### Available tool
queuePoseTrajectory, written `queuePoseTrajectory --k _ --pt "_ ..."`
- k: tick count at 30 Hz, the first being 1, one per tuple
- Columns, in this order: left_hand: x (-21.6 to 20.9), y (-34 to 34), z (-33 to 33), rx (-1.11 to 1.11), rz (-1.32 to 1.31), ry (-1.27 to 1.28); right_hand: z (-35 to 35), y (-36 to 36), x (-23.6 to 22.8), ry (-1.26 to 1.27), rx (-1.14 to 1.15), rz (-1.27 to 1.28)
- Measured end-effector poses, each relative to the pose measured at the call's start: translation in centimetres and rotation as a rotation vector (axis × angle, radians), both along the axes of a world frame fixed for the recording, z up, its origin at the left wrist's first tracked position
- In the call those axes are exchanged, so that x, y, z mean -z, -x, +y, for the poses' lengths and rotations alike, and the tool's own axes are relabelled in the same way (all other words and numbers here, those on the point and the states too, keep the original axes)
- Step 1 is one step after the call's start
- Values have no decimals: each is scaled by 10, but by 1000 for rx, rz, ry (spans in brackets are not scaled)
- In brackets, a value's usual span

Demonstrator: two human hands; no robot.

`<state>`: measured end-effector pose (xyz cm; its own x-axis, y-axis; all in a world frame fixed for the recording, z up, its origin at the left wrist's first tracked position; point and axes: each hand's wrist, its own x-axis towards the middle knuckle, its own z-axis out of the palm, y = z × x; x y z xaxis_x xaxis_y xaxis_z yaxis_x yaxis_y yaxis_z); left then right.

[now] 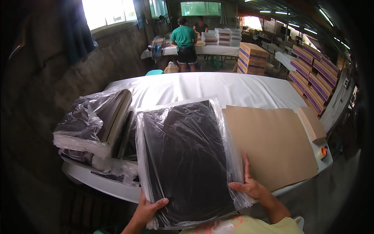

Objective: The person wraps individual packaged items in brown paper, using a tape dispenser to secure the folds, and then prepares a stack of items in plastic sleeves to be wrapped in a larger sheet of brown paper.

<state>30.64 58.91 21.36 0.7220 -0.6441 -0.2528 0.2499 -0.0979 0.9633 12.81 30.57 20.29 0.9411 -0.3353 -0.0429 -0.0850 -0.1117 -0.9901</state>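
Note:
A stack of black sheets in a clear plastic wrap (187, 156) lies on the white table (218, 89) right in front of me. My left hand (150, 208) grips its near left corner, thumb on top. My right hand (247, 183) holds its right edge, fingers spread against the plastic. To the right of the pack lies a large flat brown cardboard sheet (272, 144).
More plastic-wrapped dark sheets (97, 124) are piled at the table's left end. A brown box (311, 123) and a small orange-and-white object (322, 151) sit at the right edge. Two people work at a far table (210, 50); stacked cartons (251, 58) and boxes line the right.

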Motion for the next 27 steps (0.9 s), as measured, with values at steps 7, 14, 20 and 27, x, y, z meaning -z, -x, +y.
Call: queuePoseTrajectory --k 7,14,20,27 --pt "43 20 7 -96 -2 -38 -1 8 8 -118 23 277" --pt "77 20 9 -63 75 107 3 -10 16 -508 175 397" --pt "73 48 6 -68 336 16 6 -12 22 -250 103 249" --pt "140 70 19 -299 607 245 34 -1 33 -151 288 142"
